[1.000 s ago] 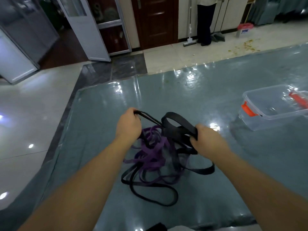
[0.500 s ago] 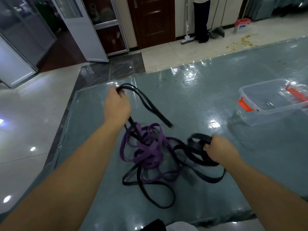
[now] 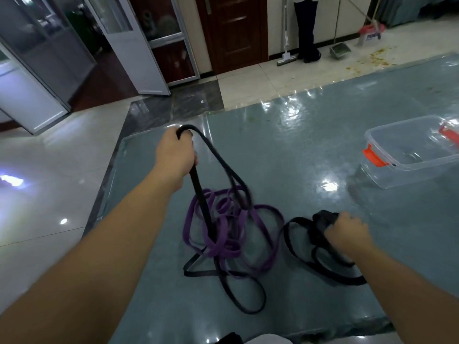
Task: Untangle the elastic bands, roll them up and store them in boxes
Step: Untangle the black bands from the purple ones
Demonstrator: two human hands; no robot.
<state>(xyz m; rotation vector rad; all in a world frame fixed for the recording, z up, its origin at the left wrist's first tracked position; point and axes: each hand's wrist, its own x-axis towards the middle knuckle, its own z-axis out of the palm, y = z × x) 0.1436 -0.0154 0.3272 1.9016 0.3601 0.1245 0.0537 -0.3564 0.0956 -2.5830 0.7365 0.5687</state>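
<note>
A tangle of purple elastic band (image 3: 218, 234) and black elastic band (image 3: 238, 296) lies on the glossy grey-blue table (image 3: 285, 150). My left hand (image 3: 175, 155) grips a loop of a black band and holds it raised at the far left; the band's two strands run down into the tangle. My right hand (image 3: 346, 232) grips a bunch of black band loops (image 3: 298, 247) just right of the tangle, low over the table. An open clear plastic box (image 3: 407, 167) with orange clips stands at the right.
The table's left edge and near edge are close to the tangle. Beyond the far edge, a person stands on the tiled floor by a brown door (image 3: 233, 31) with a mop, a broom and a dustpan (image 3: 340, 49). Glass doors stand at the far left.
My left hand has pulled its black loop up and away to the far left. My right hand has drawn its black loops right and toward me, apart from the purple tangle.
</note>
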